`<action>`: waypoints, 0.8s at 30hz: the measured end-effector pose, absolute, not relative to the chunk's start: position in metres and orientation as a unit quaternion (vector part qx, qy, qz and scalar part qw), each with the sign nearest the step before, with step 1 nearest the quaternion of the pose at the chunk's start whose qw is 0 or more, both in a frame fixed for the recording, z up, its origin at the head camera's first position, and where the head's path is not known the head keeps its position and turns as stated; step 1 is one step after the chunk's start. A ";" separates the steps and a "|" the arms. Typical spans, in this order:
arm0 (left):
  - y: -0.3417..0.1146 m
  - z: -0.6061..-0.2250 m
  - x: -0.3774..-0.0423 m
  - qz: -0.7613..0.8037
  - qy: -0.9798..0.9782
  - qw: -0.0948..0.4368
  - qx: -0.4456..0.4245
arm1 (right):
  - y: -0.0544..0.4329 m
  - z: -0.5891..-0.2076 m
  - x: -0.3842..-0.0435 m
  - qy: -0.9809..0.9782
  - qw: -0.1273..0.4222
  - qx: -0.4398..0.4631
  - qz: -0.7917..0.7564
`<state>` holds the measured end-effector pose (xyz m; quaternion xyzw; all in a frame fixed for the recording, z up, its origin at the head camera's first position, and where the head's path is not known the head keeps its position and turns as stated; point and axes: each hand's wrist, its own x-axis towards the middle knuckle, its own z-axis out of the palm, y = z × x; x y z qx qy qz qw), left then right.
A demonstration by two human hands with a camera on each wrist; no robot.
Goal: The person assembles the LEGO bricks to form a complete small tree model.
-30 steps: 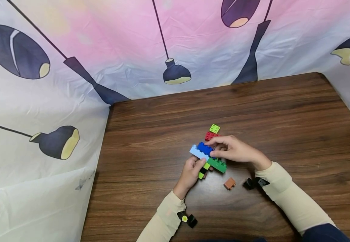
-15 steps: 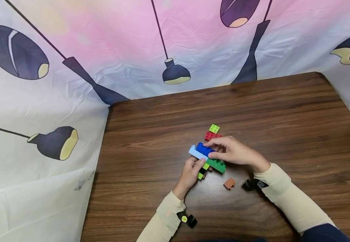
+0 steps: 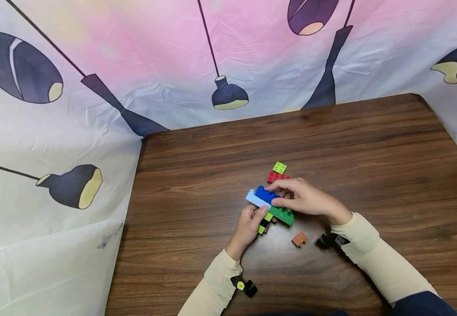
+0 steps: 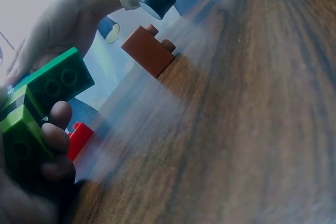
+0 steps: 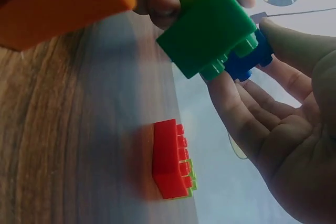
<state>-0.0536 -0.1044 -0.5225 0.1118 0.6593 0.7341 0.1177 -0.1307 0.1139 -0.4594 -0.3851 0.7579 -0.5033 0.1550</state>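
Observation:
In the head view, my left hand (image 3: pixel 247 227) grips a built-up cluster of toy building bricks, thumb on its near side. The cluster has a light blue brick (image 3: pixel 257 200), a green brick (image 3: pixel 283 216) and a lime-and-black stem beneath. My right hand (image 3: pixel 307 198) pinches a dark blue brick (image 3: pixel 265 194) between thumb and fingers, on the upper side of the light blue and green row. In the right wrist view, the green brick (image 5: pixel 210 35) shows its studs, close to the dark blue brick (image 5: pixel 249 61). My left fingers (image 4: pixel 55 140) curl round the lime part in the left wrist view.
A brown-orange brick (image 3: pixel 299 239) lies on its side on the wooden table (image 3: pixel 197 184), nearer the body. Beyond the right hand lie a red brick (image 3: pixel 276 177) and a small lime brick (image 3: pixel 280 167). A printed cloth (image 3: pixel 181 66) hangs behind the table.
The cluster and dark blue brick have shifted very slightly left since a second ago. Both hands keep the same hold, and the loose bricks lie as before.

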 end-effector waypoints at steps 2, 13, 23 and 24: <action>-0.105 -0.522 -0.054 0.731 0.663 0.115 0.112 | 0.114 -0.459 -0.130 0.755 0.151 -0.388 -0.506; -0.105 -0.521 -0.052 0.731 0.663 0.107 0.119 | 0.113 -0.460 -0.129 0.754 0.157 -0.384 -0.509; -0.106 -0.522 -0.052 0.730 0.665 0.112 0.117 | 0.112 -0.465 -0.130 0.747 0.162 -0.377 -0.524; -0.106 -0.522 -0.052 0.729 0.665 0.113 0.117 | 0.111 -0.465 -0.130 0.747 0.165 -0.373 -0.524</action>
